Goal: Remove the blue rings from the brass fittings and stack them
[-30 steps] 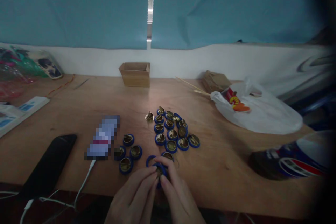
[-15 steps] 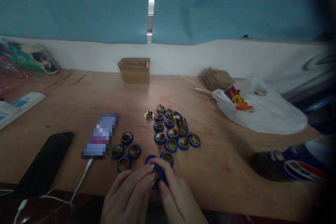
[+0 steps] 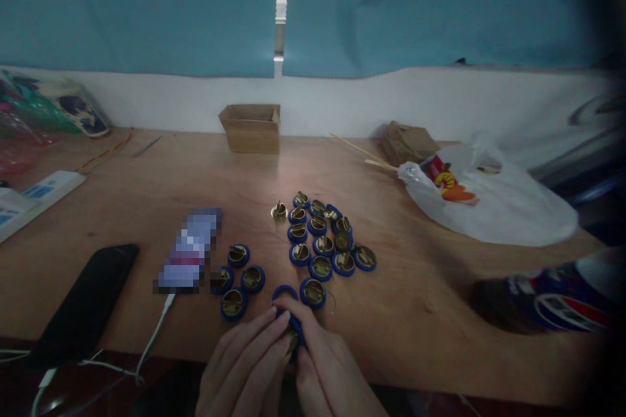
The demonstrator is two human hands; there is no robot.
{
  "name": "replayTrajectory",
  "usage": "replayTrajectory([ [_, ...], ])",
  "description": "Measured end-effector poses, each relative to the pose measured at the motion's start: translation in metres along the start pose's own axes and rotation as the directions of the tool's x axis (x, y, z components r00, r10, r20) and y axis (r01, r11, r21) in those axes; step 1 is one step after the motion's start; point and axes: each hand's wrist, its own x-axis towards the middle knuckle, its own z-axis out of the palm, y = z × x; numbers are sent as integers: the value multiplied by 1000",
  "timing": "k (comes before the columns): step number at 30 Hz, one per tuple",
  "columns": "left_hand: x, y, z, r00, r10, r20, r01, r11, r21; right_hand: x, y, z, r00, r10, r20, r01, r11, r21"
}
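Inspector: What are the hands doing at the bottom centre of the frame?

Observer: The left hand (image 3: 244, 361) and the right hand (image 3: 330, 358) are holding one blue-rimmed piece (image 3: 298, 332) between them. The right is gripping its rim in a narrow pinch, index finger over the top and thumb below; the left is bunching its fingers against the other side. The fingers are hiding much of its brass-coloured inside

Inspector: And what is lying nearby?

Observer: A blue ring (image 3: 285, 289) is showing just above the fingertips, partly covered. A larger cluster of similar pieces (image 3: 323, 245) is spreading up from there, right of centre, and a group of four (image 3: 252, 279) is sitting left of centre. One brass-coloured part (image 3: 279, 211) is standing apart, left of the cluster's top

Inspector: Further out?

Observer: A phone (image 3: 190, 251) with a pixelated screen is lying centre left, an open cardboard box (image 3: 253, 138) is standing upper centre, and a blue-labelled bottle (image 3: 552, 303) is occupying the lower right
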Motion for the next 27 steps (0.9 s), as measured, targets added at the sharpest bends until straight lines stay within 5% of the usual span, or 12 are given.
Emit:
replayTrajectory([
  [11,6,6,7,998,-36,-53,33,998,-60,-7,2,7,996,66,-62,-62,996,61],
  [17,-4,5,7,998,-65,2,65,993,-102,-8,2,3,994,102,-29,-97,987,129],
  [20,-9,8,9,987,-163,0,161,977,-142,-9,4,4,990,141,-17,-136,975,173],
  [22,-10,12,11,935,-355,5,349,918,-190,-11,7,5,983,184,-16,-177,962,209],
  [24,-8,15,11,812,-580,65,571,766,-295,-13,10,5,972,232,-28,-219,946,238],
  [27,-3,16,10,624,-695,357,767,455,-453,-15,16,4,964,263,-42,-246,938,246],
])
